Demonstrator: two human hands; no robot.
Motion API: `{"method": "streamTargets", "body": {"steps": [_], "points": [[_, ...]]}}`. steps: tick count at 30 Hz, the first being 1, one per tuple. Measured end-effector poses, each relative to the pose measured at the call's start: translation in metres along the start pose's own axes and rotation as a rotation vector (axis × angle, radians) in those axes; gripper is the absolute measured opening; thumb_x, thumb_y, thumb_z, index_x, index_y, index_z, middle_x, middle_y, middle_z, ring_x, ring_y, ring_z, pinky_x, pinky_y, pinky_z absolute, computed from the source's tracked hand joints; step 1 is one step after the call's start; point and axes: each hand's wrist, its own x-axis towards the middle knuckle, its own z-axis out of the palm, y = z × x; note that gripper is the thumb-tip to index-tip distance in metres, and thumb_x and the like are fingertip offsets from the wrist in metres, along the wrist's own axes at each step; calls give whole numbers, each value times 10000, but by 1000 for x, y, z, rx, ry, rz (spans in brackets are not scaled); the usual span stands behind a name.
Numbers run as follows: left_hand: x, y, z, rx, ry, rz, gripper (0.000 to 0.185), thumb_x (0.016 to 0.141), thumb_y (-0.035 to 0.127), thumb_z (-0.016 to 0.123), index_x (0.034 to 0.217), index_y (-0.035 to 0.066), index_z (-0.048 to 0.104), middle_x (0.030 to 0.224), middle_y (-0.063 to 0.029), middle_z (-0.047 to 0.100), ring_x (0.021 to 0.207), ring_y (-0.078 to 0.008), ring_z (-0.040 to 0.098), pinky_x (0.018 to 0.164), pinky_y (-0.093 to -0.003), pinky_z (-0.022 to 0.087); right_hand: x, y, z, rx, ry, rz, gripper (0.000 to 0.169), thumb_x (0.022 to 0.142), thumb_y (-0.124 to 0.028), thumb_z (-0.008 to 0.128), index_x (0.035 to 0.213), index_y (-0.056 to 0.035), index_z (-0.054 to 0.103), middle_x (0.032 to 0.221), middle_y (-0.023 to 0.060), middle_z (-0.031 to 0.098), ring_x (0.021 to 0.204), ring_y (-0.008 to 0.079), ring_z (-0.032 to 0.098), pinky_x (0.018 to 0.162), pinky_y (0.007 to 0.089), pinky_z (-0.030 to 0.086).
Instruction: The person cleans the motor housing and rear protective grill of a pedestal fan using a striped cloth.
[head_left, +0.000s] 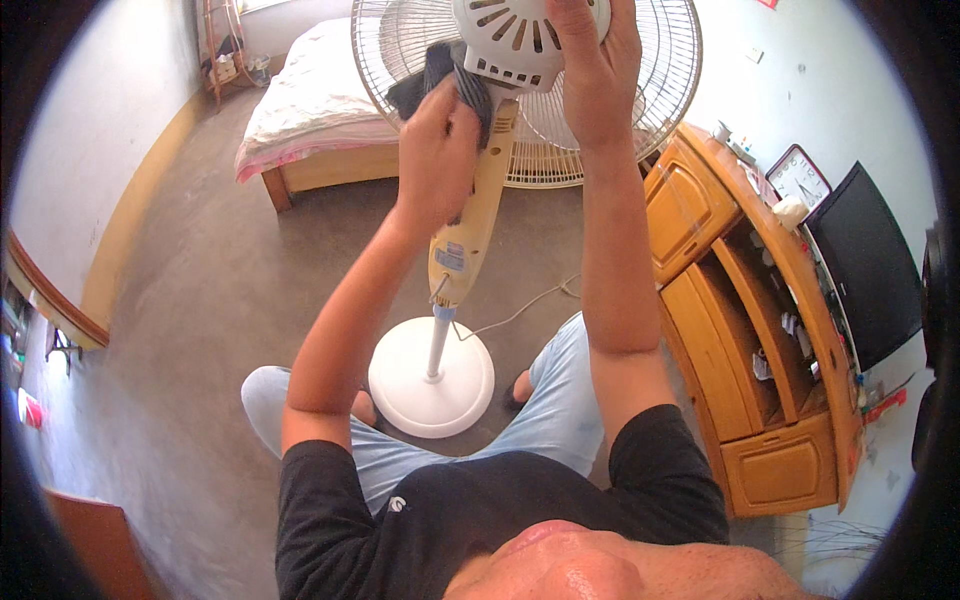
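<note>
A pedestal fan stands before me on a round white base (401, 390), its cream column (491, 195) leaning in view. Bunched in my left hand (442, 150) is a dark cloth (472, 90), pressed near the top of the column just under the motor housing. My right hand (604, 82) grips the right side of the white slotted motor housing (499, 34), thumb on the near face; the fingertips run out of view. Behind both hands spreads the round wire fan grille (671, 67), cut off at the top edge.
A bed (315, 97) stands ahead to the left. On the right is a wooden cabinet (705, 337), with a wall clock (799, 180) and flat television (866, 262) on it. A power cord (517, 319) trails from the column over the floor. My knees flank the base.
</note>
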Motion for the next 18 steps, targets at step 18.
{"method": "streamTargets", "body": {"steps": [18], "points": [[3,9,31,477,252,336,303,803,133,697,941,-39,489,908,-205,512,845,-416,543,725,-490,452,-4,-23,15,-75,37,5,518,1015,-301,628,1341,51,433,1069,134,665,929,155,664,810,278,556]]}}
